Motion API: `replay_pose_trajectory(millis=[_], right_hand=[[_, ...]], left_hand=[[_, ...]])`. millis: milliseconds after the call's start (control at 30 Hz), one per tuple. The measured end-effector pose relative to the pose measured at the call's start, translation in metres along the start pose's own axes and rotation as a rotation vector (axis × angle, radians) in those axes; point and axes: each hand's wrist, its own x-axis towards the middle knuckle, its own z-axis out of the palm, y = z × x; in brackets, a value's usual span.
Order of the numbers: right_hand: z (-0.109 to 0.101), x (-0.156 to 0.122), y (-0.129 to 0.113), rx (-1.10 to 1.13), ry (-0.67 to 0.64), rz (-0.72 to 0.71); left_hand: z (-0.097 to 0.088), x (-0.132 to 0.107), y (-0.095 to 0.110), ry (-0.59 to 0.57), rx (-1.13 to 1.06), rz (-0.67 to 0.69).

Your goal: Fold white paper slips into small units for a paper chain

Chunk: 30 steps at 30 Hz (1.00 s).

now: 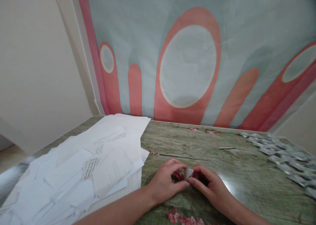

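Note:
A small folded piece of white paper (188, 173) is held between my two hands, just above the table near the middle. The fingers and thumb of my left hand (168, 179) pinch it from the left. From the other side, my right hand (209, 185) grips its right edge and lower corner with thumb and forefinger. The paper looks like a little triangle standing up; its lower part is partly hidden by my thumbs.
Loose white sheets and cut pieces (74, 172), some printed, cover the left of the table (177, 142). Folded grey-white paper pieces (283, 156) lie in rows at the right. Behind the table hangs a grey-green and coral backdrop (143, 27).

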Motion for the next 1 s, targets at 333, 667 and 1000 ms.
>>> replay_pose_trajectory(millis=[333, 667, 1000], right_hand=[[0.0, -0.001, -0.003, -0.055, 0.064, -0.16], [-0.004, 0.001, 0.011, -0.367, 0.05, -0.317], [-0.008, 0.001, 0.016, -0.643, -0.032, -0.431]], left_hand=[[0.0, 0.003, 0.001, 0.019, 0.07, 0.034], [-0.001, 0.0, -0.008, 0.02, 0.335, 0.064], [-0.001, -0.004, -0.005, -0.043, 0.646, 0.137]])
